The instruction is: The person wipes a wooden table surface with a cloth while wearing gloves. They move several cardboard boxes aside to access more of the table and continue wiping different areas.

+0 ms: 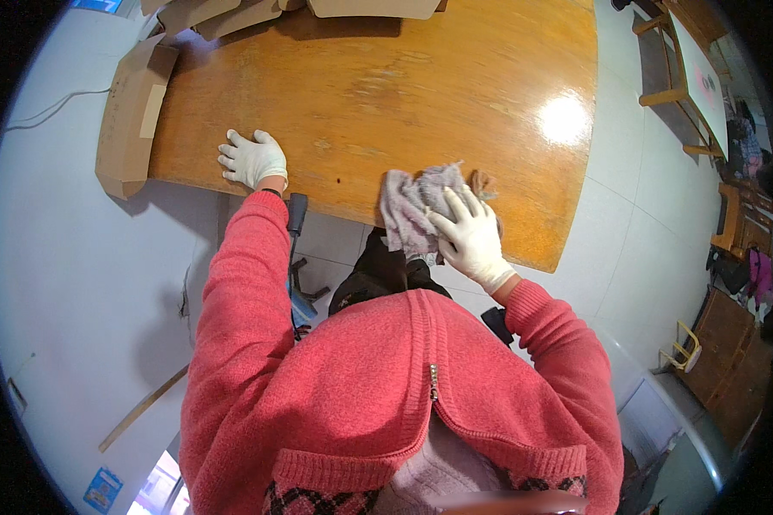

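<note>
My left hand (253,159), in a white glove, lies flat with spread fingers near the front edge of a varnished wooden table (425,96). It holds nothing. A crumpled grey cloth (404,207) lies at the same edge farther right, part of it hanging over. My right hand (473,235), also gloved in white, holds this cloth against the tabletop from above, fingers extended across it. A bunched brown cloth (483,183) shows just beyond those fingers, partly hidden by the hand and the grey cloth.
An open cardboard box (132,122) stands at the table's left end, by the white wall (58,212). More cardboard pieces (232,19) lie along the far side. A white-topped table (699,77) stands to the right across the tiled floor (625,193). A black strap end (297,212) hangs beside my left sleeve.
</note>
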The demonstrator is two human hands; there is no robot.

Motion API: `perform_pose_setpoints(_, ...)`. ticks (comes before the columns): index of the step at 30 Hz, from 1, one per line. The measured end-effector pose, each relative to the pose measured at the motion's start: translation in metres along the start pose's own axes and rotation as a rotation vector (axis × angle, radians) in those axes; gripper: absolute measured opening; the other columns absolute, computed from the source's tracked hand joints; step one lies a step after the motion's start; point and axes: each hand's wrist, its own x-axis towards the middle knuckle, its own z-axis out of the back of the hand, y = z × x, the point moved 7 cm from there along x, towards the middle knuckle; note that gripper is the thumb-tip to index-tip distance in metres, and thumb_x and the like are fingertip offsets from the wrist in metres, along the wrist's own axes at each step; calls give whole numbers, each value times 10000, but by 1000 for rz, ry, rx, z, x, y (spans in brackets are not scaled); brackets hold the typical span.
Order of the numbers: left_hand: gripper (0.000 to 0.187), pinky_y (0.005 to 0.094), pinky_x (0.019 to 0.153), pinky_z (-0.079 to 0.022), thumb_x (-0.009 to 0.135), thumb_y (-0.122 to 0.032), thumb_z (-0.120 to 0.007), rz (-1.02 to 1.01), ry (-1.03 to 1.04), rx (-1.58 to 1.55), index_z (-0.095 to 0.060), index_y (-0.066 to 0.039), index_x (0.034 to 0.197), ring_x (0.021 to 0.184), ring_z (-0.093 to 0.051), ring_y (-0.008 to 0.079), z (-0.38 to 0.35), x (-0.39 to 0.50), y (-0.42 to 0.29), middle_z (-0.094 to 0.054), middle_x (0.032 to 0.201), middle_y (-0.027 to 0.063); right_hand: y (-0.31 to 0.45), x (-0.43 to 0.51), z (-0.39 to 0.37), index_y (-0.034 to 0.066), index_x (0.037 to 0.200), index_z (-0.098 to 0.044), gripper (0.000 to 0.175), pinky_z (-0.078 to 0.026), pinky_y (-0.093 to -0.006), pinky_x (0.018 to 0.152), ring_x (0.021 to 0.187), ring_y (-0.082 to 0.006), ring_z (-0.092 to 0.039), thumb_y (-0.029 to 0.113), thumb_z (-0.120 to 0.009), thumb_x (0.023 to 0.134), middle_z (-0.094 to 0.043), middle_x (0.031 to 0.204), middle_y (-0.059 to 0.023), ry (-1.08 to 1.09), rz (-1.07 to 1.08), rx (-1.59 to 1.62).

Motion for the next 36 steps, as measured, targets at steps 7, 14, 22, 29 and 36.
perform_pose_setpoints(7,724,669,1296,-295,1095,-504,-503,-14,-7,-5,-407,-153,1720,1641,-357,437,4,-2,0,-385,1778,229,-74,46,29,234,1386,-764,523,-501,-577,1130,1427,-474,-584,207,-797,865,-620,1553,-198,-272,-139,-68)
perform_pose_setpoints(14,720,670,1284,-319,1092,-505,-519,-15,-6,36,-425,-147,1710,1621,-383,440,6,-3,-1,-404,1764,233,-253,62,82,244,1508,-705,543,-411,-523,1281,1514,-418,-531,249,-755,967,-604,1592,-226,-460,-569,-305)
perform_pose_setpoints(22,713,658,1273,-328,1096,-492,-544,-19,-19,75,-430,-130,1699,1607,-391,445,5,-6,-2,-419,1748,241,-392,154,112,380,1641,-572,632,-375,-561,1311,1611,-483,-404,522,-620,1027,-432,1765,-199,-342,-971,-364)
perform_pose_setpoints(29,708,671,1272,-337,1098,-477,-567,-11,-13,72,-412,-149,1706,1613,-390,442,7,-7,-2,-423,1746,233,-321,246,97,328,1534,-690,560,-428,-557,1272,1565,-490,-459,510,-655,1006,-485,1711,-233,-325,-741,-434)
perform_pose_setpoints(36,727,663,1282,-321,1094,-491,-551,-9,-2,73,-405,-136,1711,1617,-379,439,1,-6,-1,-403,1757,236,-154,218,61,181,1314,-814,407,-447,-592,1230,1478,-516,-539,222,-796,910,-618,1557,-263,-426,-128,-207)
